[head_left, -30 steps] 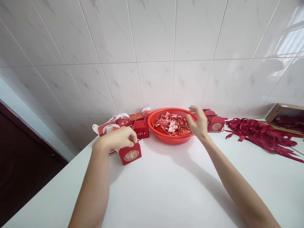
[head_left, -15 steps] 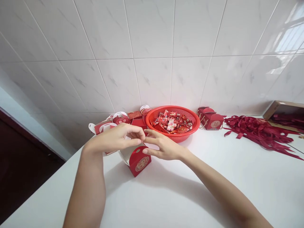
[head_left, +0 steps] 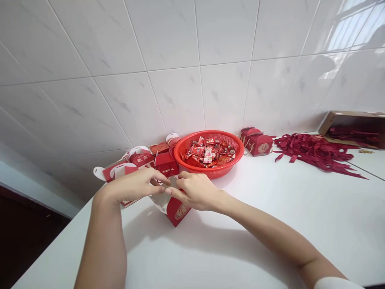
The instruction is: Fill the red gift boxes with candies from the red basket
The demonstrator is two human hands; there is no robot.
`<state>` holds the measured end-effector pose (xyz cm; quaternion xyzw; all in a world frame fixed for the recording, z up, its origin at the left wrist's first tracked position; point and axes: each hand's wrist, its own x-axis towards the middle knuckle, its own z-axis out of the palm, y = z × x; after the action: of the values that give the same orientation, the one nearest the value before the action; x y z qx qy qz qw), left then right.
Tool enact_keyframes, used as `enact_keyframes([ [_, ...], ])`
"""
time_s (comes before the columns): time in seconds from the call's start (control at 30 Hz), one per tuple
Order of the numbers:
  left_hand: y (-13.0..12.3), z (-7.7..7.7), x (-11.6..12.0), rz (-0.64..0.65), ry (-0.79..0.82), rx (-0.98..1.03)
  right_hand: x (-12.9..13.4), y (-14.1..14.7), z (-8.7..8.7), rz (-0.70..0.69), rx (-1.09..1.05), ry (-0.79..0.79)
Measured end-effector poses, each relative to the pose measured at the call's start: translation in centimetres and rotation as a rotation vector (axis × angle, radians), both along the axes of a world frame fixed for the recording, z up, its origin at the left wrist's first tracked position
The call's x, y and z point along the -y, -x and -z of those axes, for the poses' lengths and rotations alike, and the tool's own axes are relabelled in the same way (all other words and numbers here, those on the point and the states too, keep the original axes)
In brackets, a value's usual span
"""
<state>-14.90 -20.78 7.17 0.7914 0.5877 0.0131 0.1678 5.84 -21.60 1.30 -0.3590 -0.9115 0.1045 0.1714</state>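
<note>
A small red paper gift box [head_left: 178, 212] with a gold emblem stands on the white table, its top unfolded and its pale inside showing. My right hand [head_left: 198, 190] is over its right side, fingers curled down and thumb pointing left, gripping the upper edge. Part of the box is hidden under this hand. At the left of the opening is my left hand [head_left: 140, 185], its thumb and index finger apart by the pale flap, with nothing visible between them. Behind the hands sits a red plastic basket [head_left: 218, 174] of wrapped candies [head_left: 207, 154].
More red boxes [head_left: 165, 163] crowd together left of the basket. Another red box [head_left: 256, 143] with cord handles stands right of it. Farther right are a heap of dark red ribbons [head_left: 309, 154] and an open cardboard box [head_left: 327, 124]. A tiled wall [head_left: 222, 92] runs behind.
My view has swung slightly to the right. The right hand's fingers have curled down onto the box. My left hand has moved away from the right fingertips, with its fingers lower over the opening.
</note>
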Motion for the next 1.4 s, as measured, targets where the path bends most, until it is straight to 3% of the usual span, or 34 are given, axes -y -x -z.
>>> enact_keyframes([
  [0.13, -0.8, -0.4, 0.0, 0.004, 0.129, 0.008, 0.0, -0.6, -0.7, 0.055, 0.077, 0.083],
  [0.33, -2.3, 0.1, -0.4, 0.140, 0.106, 0.166, 0.2, -2.6, -2.4, 0.094, 0.093, 0.164],
  [0.57, -4.1, 0.3, -0.8, 0.147, 0.170, 0.228, 0.9, -5.5, -4.3, 0.095, 0.321, 0.231],
  [0.7, -4.2, 0.5, -0.9, 0.206, 0.275, 0.219, 1.3, -6.5, -4.2, 0.167, 0.428, 0.248],
  [0.87, -3.6, 0.9, -1.3, 0.179, 0.353, 0.141, 1.6, -7.4, -3.5, 0.248, 0.494, 0.280],
  [1.07, -3.9, 2.7, -2.7, 0.226, 0.480, 0.191, 2.0, -8.3, -3.2, 0.320, 0.505, 0.339],
  [1.23, -4.9, 3.9, -3.4, 0.220, 0.413, 0.192, 1.5, -9.5, -2.9, 0.406, 0.507, 0.296],
  [1.4, -4.8, 3.1, -2.8, 0.213, 0.318, 0.172, 0.7, -11.2, -4.4, 0.404, 0.382, 0.200],
])
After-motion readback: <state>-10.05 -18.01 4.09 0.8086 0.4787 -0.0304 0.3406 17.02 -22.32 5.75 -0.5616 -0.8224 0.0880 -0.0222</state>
